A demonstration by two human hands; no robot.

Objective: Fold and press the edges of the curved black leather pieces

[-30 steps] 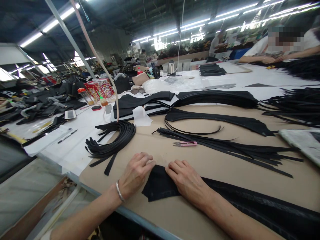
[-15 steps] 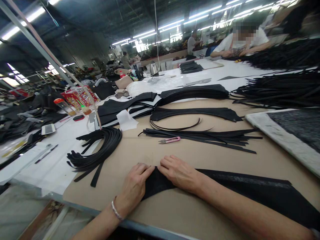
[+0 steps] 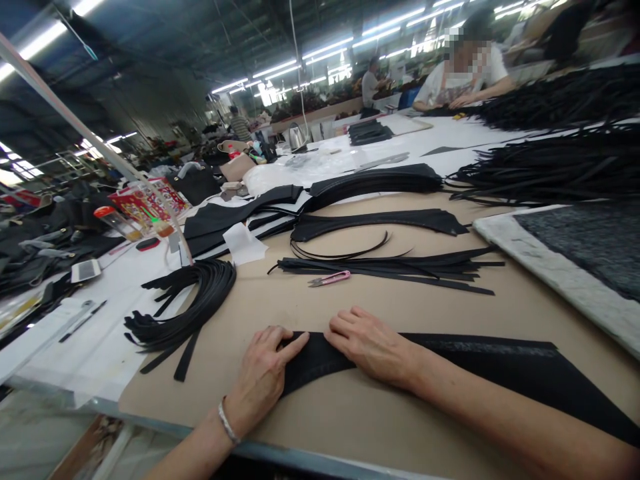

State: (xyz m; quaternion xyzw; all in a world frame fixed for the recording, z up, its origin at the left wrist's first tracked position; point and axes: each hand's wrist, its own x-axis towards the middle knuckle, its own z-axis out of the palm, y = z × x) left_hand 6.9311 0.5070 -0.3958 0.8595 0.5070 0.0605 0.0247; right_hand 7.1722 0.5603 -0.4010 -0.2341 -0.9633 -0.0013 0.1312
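A long black panel [image 3: 490, 367], curved along its near side, lies in front of me on the beige board. My left hand [image 3: 265, 367], with a bracelet at the wrist, grips its left end, thumb along the top edge. A short way to the right, the bent fingers of my right hand [image 3: 367, 343] are closed on the same top edge, their tips partly hidden. Between the two hands a bare stretch of the panel shows. Beyond my hands lie pink-handled thread snips [image 3: 330, 279] and a bundle of black strips [image 3: 390, 268].
A curved bundle of black strips [image 3: 210, 300] lies at left. Behind are a single black panel [image 3: 380, 222] and a stack of them [image 3: 375, 185]. A white-edged slab [image 3: 550, 283] and heaped strips [image 3: 550, 163] stand right. A co-worker [image 3: 465, 73] sits across the table.
The gap between my hands along the panel's top edge has widened a little. My view has shifted slightly, so most things appear further left.
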